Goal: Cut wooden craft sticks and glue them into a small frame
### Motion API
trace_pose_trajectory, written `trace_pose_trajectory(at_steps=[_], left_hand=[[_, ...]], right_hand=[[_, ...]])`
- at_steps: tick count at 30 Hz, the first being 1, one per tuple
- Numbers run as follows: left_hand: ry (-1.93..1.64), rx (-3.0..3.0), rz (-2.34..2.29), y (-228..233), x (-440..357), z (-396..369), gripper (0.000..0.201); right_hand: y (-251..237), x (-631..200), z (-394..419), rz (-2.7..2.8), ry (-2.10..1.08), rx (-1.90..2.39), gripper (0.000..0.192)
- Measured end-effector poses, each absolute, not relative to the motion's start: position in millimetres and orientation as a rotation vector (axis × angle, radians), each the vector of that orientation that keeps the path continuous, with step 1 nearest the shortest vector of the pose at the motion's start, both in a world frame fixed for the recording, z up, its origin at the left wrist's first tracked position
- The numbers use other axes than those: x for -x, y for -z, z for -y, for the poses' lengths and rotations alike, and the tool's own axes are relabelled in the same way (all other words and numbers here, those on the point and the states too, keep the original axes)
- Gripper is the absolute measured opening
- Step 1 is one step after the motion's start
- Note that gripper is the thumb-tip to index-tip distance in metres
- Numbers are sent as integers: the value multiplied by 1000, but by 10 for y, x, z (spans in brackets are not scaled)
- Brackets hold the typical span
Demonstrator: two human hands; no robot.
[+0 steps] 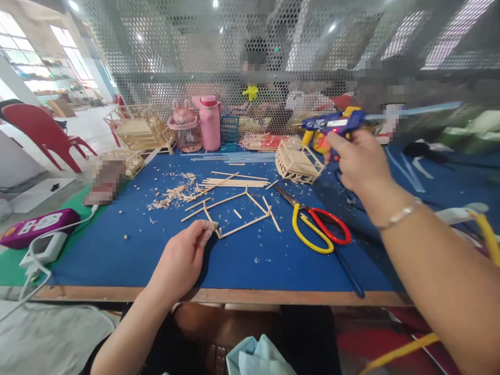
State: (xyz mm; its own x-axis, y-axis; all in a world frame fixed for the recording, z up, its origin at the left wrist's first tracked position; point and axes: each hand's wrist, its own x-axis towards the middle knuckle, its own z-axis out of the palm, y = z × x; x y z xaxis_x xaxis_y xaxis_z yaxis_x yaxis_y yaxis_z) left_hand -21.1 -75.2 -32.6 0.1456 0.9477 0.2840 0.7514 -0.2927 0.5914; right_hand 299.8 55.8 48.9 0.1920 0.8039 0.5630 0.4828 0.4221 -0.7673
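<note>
My left hand [187,255] is closed in a pinch at the near left corner of a frame of thin wooden sticks [246,226], which lies flat on the blue table top. In my right hand [363,156], stretched out to the far right, is a blue and yellow glue gun [332,123]. The fingers on its far side are partly hidden. Below the glue gun stands a small wooden stick model [299,164]. Scissors [312,224] with one yellow and one red handle lie to the right of the frame.
Loose sticks [234,183] and wood shavings [175,195] lie behind the frame. A pink bottle [211,125] and a larger wooden model [142,130] stand at the back, before a perforated metal screen [187,57]. A purple box [39,227] and a white cable [78,223] sit left.
</note>
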Motion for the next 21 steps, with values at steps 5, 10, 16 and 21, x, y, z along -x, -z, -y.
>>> trace_pose_trajectory(at_steps=[5,10,16,21], left_hand=[[-938,-2084,-1698,315,209,761,20],[-887,-2155,-1714,321,204,745,20],[-872,-2173,-1721,320,194,743,19],[-893,-2165,-1714,333,200,738,19]], right_hand=[[-436,-2565,367,1707,-1189,1304,26],[-196,-2355,597,1774,-1329,1345,27],[-62,-2234,497,1718,-1374,1332,25],[-18,-2187,512,1745,-1369,1292,25]])
